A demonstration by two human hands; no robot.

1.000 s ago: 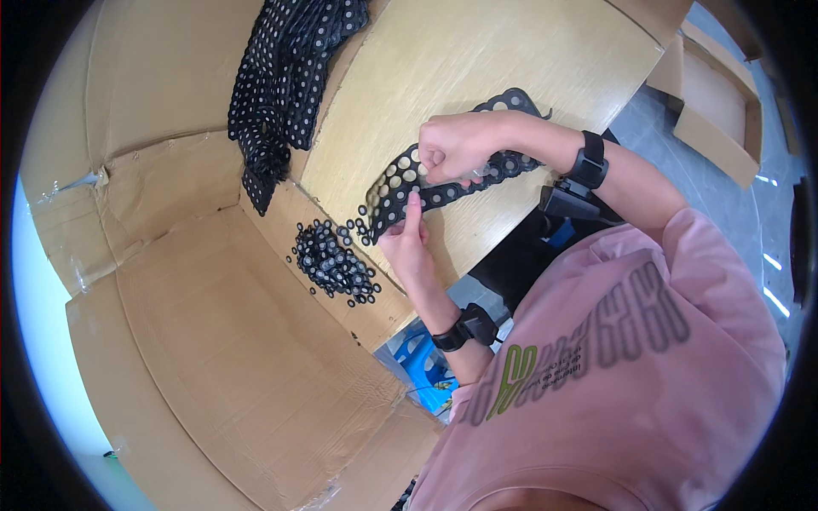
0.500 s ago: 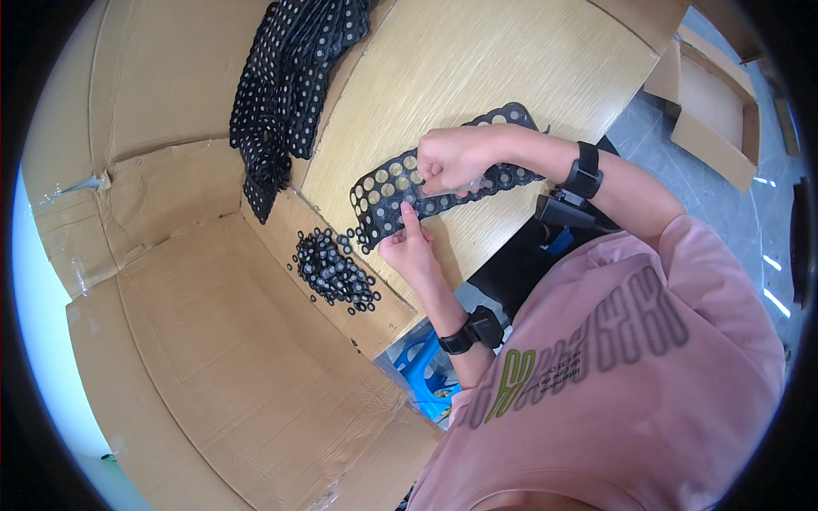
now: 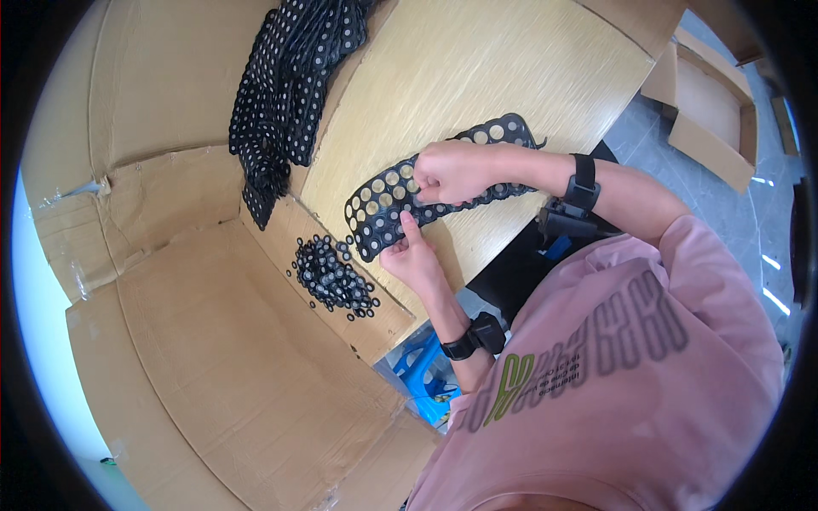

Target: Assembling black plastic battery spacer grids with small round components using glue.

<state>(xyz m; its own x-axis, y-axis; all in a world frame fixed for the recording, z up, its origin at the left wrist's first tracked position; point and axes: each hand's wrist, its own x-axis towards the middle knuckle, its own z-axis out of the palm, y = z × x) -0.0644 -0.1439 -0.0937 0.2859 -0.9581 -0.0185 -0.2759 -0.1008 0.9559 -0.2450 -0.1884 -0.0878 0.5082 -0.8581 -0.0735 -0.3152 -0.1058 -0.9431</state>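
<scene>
A black strip-like sheet with rows of round holes lies across the table. Some holes show the pale tabletop, while others look filled with grey. My left hand grips its near edge close to the left end, thumb on top and fingers underneath. Over the middle of the sheet, my right hand is closed with its fingertips turned down toward the holes. Whatever those fingers hold is hidden. Just left of the sheet is a heap of small black rings or discs with grey centres.
A bundle of black dotted sheets hangs at the far left of the wooden table. A large open cardboard box fills the left side. A blue stool stands below; another cardboard box sits on the floor at right.
The sheet has shifted slightly left and nearer. My right hand has moved a little left and down; a translucent bit seen beneath it before is no longer visible. My left hand still grips the edge.
</scene>
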